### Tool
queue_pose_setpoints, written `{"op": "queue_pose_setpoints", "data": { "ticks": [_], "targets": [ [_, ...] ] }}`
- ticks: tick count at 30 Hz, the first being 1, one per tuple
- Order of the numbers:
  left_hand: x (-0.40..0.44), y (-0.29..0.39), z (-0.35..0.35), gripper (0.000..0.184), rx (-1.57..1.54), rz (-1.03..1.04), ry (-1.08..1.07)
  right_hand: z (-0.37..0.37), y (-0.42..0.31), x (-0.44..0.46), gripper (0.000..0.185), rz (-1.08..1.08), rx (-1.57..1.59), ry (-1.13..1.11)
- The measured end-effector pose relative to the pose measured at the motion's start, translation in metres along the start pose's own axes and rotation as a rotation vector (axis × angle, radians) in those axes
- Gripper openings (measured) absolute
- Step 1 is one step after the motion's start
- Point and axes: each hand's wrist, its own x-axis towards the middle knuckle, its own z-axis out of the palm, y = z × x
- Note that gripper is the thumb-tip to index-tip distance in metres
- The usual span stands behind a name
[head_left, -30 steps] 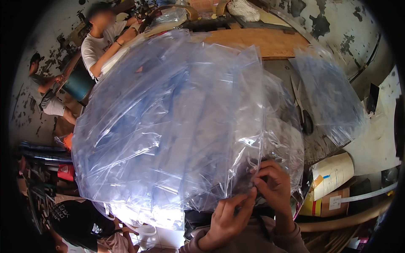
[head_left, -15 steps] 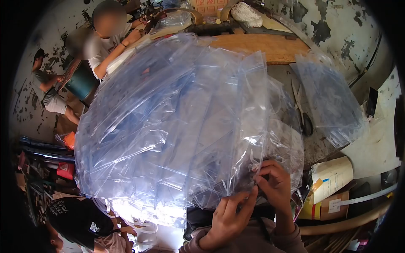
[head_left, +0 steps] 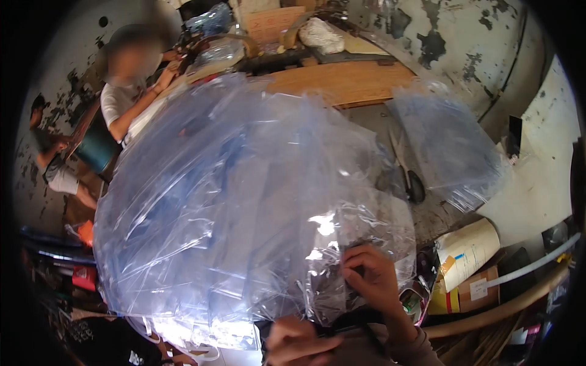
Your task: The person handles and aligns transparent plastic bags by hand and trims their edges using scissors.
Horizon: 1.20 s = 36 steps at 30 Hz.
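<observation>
A large heap of clear plastic sheets or bags (head_left: 244, 201) covers most of the table. At the heap's lower right edge is my right hand (head_left: 369, 274), thumb and fingers pinched on the rim of a clear plastic sheet (head_left: 326, 268). Lower and further left, close to my body, my left hand (head_left: 299, 344) is blurred by motion; its forefinger points right, and whether it holds anything is unclear. Black-handled scissors (head_left: 414, 183) lie right of the heap, beside a smaller stack of clear sheets (head_left: 455, 146).
A wooden board (head_left: 342, 82) lies across the back. One person (head_left: 128, 97) sits at the upper left; another (head_left: 55, 152) is farther left. A black cap (head_left: 104, 341) shows at the lower left. A cardboard box (head_left: 479, 293) and a paper roll (head_left: 467, 253) stand at the right.
My left hand has moved down and left, away from my right hand. The plastic near my right hand has shifted and creased. The whole view has also shifted.
</observation>
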Motion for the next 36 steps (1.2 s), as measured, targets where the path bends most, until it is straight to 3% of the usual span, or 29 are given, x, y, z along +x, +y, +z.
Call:
{"op": "queue_pose_setpoints", "data": {
  "ticks": [3, 4, 7, 9, 10, 12, 13, 15, 16, 17, 18, 20, 21, 24, 27, 33, 36],
  "targets": [
    [0.004, 0.005, -0.002, 0.037, -0.898, -0.034, 0.307, -0.001, 0.000, 0.000, 0.007, 0.027, -0.043, -0.029],
    [0.011, 0.007, -0.004, 0.038, -1.074, 0.007, 0.276, -0.001, 0.000, -0.001, 0.007, 0.025, -0.049, -0.025],
    [0.026, -0.003, -0.003, 0.043, -1.004, 0.299, -0.122, -0.002, 0.001, -0.001, 0.006, 0.021, -0.012, -0.023],
    [0.035, -0.009, -0.003, 0.046, -0.959, 0.443, -0.268, -0.012, -0.003, -0.003, 0.016, -0.031, -0.064, -0.204],
    [0.038, -0.010, -0.004, 0.047, -0.940, 0.498, -0.316, -0.017, -0.013, -0.003, 0.016, -0.034, -0.069, -0.194],
    [0.046, -0.013, -0.013, 0.051, -0.887, 0.581, -0.371, -0.025, -0.036, -0.005, 0.027, -0.075, -0.171, -0.506],
    [0.048, -0.015, -0.017, 0.052, -0.860, 0.618, -0.386, -0.031, -0.027, -0.009, 0.049, -0.182, -0.176, -0.623],
    [0.046, -0.016, -0.029, 0.055, -0.768, 0.630, -0.354, -0.027, -0.034, -0.020, 0.055, -0.179, -0.319, -0.604],
    [0.045, -0.016, -0.036, 0.057, -0.688, 0.598, -0.309, -0.023, -0.036, -0.027, 0.062, -0.177, -0.467, -0.576],
    [0.038, -0.010, -0.044, 0.058, -0.503, 0.378, -0.176, -0.018, -0.034, -0.036, 0.076, -0.145, -0.565, -0.515],
    [0.031, -0.003, -0.051, 0.060, -0.332, 0.144, -0.093, -0.012, -0.031, -0.043, 0.076, -0.140, -0.566, -0.508],
    [0.030, 0.013, -0.046, 0.061, -0.158, -0.179, 0.119, -0.004, -0.021, -0.050, 0.062, -0.253, -1.100, -0.371],
    [0.031, 0.021, -0.044, 0.059, -0.109, -0.274, 0.145, -0.005, -0.016, -0.050, 0.062, -0.250, -1.101, -0.360],
    [0.022, 0.017, -0.048, 0.058, -0.020, -0.217, 0.194, -0.011, -0.012, -0.054, 0.053, -0.326, -1.197, -0.338],
    [0.008, 0.017, -0.058, 0.057, 0.006, -0.213, 0.206, -0.017, -0.023, -0.051, 0.052, -0.284, -0.976, -0.361],
    [-0.003, 0.025, -0.073, 0.056, -0.029, -0.205, 0.189, -0.051, -0.025, -0.060, 0.063, -0.221, -0.838, -0.622],
    [-0.014, 0.020, -0.081, 0.055, -0.034, -0.230, 0.187, -0.086, -0.040, -0.068, 0.054, -0.091, -0.619, -0.782]
  ]
}}
